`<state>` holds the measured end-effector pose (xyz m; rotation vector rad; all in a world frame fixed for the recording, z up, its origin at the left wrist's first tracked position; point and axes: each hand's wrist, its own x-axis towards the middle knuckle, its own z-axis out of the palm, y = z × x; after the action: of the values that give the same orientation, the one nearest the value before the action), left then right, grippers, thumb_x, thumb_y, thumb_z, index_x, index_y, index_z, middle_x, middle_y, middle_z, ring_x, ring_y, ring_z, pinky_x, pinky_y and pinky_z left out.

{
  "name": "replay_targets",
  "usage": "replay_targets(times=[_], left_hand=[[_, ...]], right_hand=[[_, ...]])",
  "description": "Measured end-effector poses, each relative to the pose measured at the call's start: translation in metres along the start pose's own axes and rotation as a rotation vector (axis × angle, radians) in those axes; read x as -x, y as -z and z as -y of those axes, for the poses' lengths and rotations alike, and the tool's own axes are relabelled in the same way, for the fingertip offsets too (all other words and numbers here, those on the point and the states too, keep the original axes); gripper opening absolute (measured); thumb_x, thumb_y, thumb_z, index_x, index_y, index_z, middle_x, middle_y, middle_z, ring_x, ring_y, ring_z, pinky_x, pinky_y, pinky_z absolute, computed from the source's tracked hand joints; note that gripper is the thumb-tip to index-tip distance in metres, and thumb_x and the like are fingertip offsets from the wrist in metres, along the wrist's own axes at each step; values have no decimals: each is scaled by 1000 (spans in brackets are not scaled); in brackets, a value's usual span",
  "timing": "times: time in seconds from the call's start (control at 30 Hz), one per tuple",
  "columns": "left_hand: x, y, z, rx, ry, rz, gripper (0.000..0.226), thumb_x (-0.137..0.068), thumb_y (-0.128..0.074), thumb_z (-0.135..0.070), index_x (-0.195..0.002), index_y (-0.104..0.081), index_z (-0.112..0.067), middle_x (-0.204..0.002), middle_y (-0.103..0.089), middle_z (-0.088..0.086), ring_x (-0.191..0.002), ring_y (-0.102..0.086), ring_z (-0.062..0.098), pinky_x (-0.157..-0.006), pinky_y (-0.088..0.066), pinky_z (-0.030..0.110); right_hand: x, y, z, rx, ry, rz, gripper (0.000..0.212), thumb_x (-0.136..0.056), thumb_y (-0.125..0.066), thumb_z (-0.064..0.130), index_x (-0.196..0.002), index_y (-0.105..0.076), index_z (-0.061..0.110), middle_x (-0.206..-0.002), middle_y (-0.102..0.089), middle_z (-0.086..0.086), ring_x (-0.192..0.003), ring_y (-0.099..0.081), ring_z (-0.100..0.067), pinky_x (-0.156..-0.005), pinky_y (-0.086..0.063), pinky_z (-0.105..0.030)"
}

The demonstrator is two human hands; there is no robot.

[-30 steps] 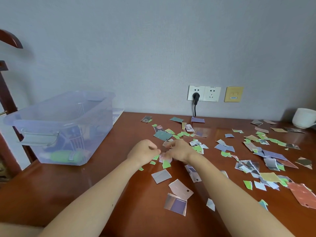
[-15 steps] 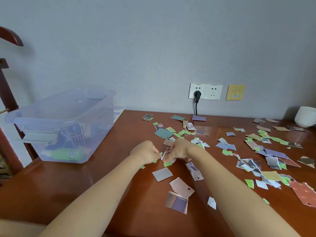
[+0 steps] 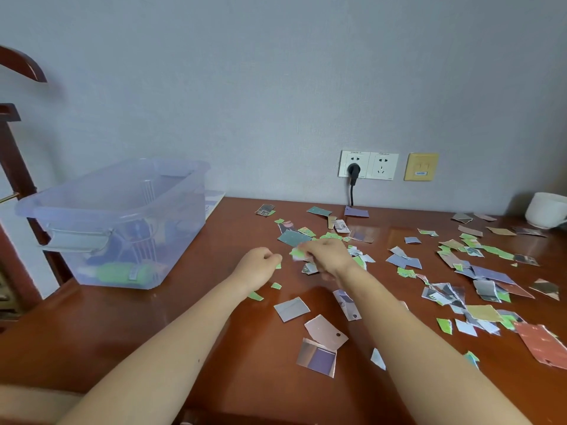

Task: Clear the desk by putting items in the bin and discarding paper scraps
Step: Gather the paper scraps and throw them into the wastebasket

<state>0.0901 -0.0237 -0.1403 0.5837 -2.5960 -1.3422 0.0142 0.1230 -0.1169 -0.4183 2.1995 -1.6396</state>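
Several torn paper scraps [image 3: 478,274] in green, grey, purple and brown lie scattered over the middle and right of the wooden desk [image 3: 129,326]. My right hand [image 3: 328,256] grips a small bunch of green and white scraps [image 3: 297,254] just above the desk. My left hand [image 3: 259,266] is curled into a fist beside it, a little to the left; a green scrap shows at its fingertips, and I cannot tell whether it holds it. A clear plastic bin [image 3: 122,216] stands at the desk's left with a green item and other things inside.
A white cup [image 3: 544,211] stands at the far right by the wall. A black plug [image 3: 353,173] sits in the wall socket behind the desk, its cable running down. Dark wooden furniture [image 3: 18,167] stands left of the bin. Larger scraps [image 3: 319,348] lie near the front edge.
My right hand has lifted slightly with a bunch of scraps in its fingers. My left hand has stayed close by, still curled. The camera has shifted a little.
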Motion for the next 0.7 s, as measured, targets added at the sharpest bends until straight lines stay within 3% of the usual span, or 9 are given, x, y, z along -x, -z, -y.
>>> replay_targets(times=[0.07, 0.17, 0.2, 0.43, 0.5, 0.6, 0.7], left_hand=[[6, 3, -4, 209, 100, 43, 20, -97, -40, -25, -97, -55, -11, -75, -44, 4, -49, -29, 10, -39, -25, 19], [14, 5, -8, 313, 158, 69, 18, -94, -36, -20, -90, -53, -13, -76, -51, 5, -42, -26, 7, -34, -22, 17], [15, 6, -9, 332, 172, 75, 19, -93, -35, -19, -87, -52, -13, -76, -51, 5, -40, -25, 7, -34, -22, 17], [20, 12, -6, 488, 250, 99, 28, -95, -27, -26, -75, -44, -16, -61, -42, 1, -40, -23, 8, -36, -21, 19], [22, 12, -7, 463, 239, 92, 36, -98, -28, -34, -66, -38, -18, -57, -35, 0, -41, -23, 9, -39, -22, 20], [26, 7, -6, 315, 161, 49, 34, -97, -31, -29, -65, -36, -18, -58, -32, -2, -45, -26, 9, -41, -23, 20], [29, 1, 0, -33, -34, 34, 28, -94, -39, -27, -75, -54, -13, -68, -51, -1, -60, -47, 12, -54, -40, 25]], right_hand=[[0, -2, 0, -209, -95, 27, 25, -89, -55, 16, -67, -43, 17, -49, -29, 2, -43, -16, -11, -43, -10, -19], [3, -9, -2, -448, -217, 110, 4, -90, -51, 18, -90, -54, 15, -53, -44, -1, -42, -22, -9, -36, -13, -16], [4, -11, -4, -500, -238, 133, 7, -91, -50, 19, -95, -54, 16, -54, -46, -1, -41, -24, -8, -34, -15, -15], [8, -15, -9, -659, -243, 156, 16, -87, -41, 19, -91, -56, 15, -57, -49, -1, -45, -33, -9, -35, -20, -14], [8, -16, -11, -681, -241, 155, 17, -86, -38, 18, -90, -55, 15, -59, -49, -2, -46, -33, -9, -34, -19, -14], [7, -17, -12, -704, -245, 122, 16, -85, -36, 16, -88, -52, 14, -58, -50, -2, -43, -34, -9, -34, -18, -14], [6, -18, -13, -698, -282, 64, 16, -86, -36, 15, -82, -51, 15, -54, -50, -1, -41, -33, -9, -33, -19, -13]])
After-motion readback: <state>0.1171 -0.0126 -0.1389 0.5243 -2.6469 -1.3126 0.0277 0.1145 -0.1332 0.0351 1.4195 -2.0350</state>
